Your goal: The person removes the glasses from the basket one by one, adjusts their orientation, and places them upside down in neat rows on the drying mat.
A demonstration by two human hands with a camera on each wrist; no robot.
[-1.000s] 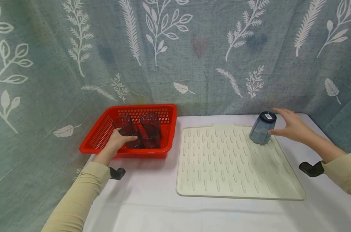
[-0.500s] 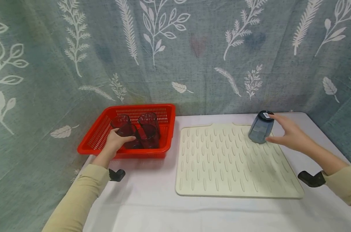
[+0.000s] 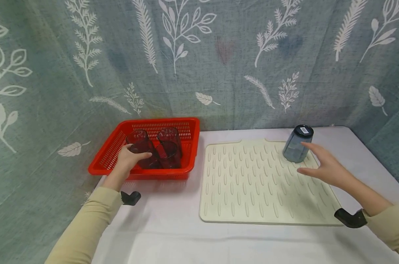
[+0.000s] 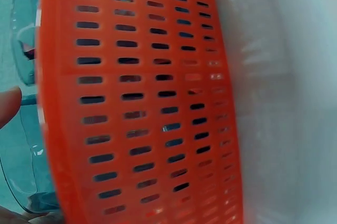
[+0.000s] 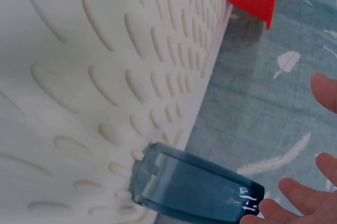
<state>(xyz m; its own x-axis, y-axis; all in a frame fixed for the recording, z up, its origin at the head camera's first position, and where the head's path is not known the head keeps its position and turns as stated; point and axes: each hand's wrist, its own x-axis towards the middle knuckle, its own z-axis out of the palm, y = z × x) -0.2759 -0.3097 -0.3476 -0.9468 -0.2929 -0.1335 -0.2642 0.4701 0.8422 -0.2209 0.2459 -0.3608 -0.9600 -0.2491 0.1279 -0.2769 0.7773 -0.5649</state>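
Note:
Inside the red plastic basket (image 3: 159, 176), my left hand (image 3: 128, 158) grips a see-through drinking glass (image 4: 23, 155), its thumb on one side and fingers on the other. Several more glasses (image 3: 170, 137) stand around it, looking dark red against the basket. On the far right part of the cream ridged draining mat (image 3: 245, 205), a blue-tinted drinking glass (image 3: 295, 148) stands upside down, a white label on its base. My right hand (image 3: 329, 168) is just in front of that glass, thumb and fingers spread with nothing between them.
A white cloth (image 3: 173, 227) covers the table beneath the basket and mat. Behind and to the sides hangs a grey-green leaf-patterned curtain (image 3: 232, 95), close to the basket's back and left. Black wrist mounts (image 3: 351, 219) stick out below both hands.
My right hand has come away from the upturned glass, back toward the front of the mat; the glass stays standing. My left hand has barely shifted at the glass in the basket.

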